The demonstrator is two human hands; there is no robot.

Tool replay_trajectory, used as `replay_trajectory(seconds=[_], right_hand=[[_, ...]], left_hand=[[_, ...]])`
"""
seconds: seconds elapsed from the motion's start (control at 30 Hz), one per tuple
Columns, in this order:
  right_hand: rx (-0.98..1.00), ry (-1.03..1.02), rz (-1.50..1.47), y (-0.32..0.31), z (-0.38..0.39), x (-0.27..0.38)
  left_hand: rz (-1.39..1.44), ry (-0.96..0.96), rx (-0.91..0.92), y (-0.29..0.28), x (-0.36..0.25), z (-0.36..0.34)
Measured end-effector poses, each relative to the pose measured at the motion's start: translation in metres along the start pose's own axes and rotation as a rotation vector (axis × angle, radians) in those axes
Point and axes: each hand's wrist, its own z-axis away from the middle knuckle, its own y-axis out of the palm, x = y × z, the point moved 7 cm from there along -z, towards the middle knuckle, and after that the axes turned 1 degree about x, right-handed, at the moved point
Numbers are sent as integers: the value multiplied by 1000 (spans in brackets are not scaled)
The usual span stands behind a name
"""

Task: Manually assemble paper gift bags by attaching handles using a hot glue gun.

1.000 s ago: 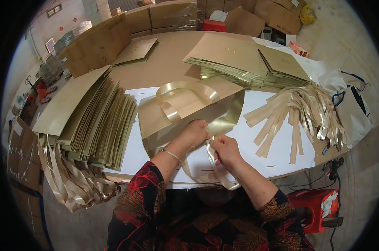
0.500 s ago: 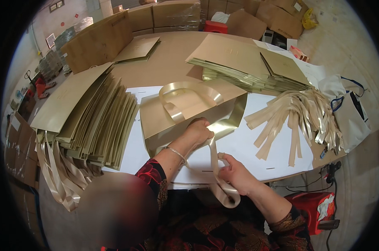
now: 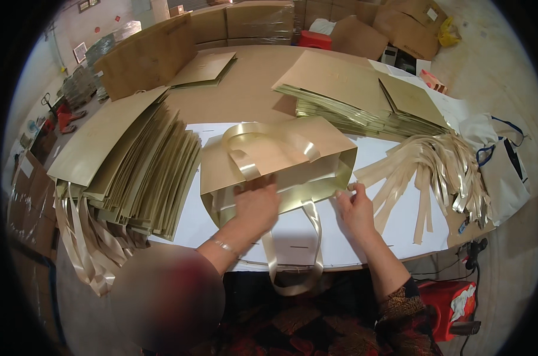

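A wide, gold-tan paper bag with a shiny gold inner border (image 3: pixel 281 156) lies in the middle of the bench (image 3: pixel 254 77), on a large white paper sheet (image 3: pixel 351 250), between a leaning row of gold-tan folded paper bags with ribbons (image 3: pixel 103 136) on the left and a fanned bundle of glossy beige ribbon strips (image 3: pixel 453 163) on the right. The left hand (image 3: pixel 257 207) reaches across the bag's mouth to its far rim, fingers extended; shade and the hand itself cover that spot, so I cannot tell whether its grip is pinching the paper or merely resting there. The right hand (image 3: pixel 357 209) is at the right corner of the near rim, thumb and forefinger bent; whether that grip pinches the corner cannot be told either. One satin beige ribbon handle (image 3: pixel 243 161) lies looped over the far panel, while a second satin beige ribbon loop (image 3: pixel 271 261) drops from the near rim past the bench's near edge. That hanging loop could snag on the clothing just beside it and drag the bag nearer, and uneven pressure at the corner could crease the thin wall. The mouth points near; the long axis runs left to right, its right end slightly farther.
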Motion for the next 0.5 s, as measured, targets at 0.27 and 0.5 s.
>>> replay_trajectory(seconds=[0.27, 0.5], right_hand=[[-149, -36, -12, 8, -27, -21], [-141, 26, 138, 8, -26, -16]], left_hand=[[39, -75, -64, 18, 55, 39], [272, 358, -282, 2, 49, 66]])
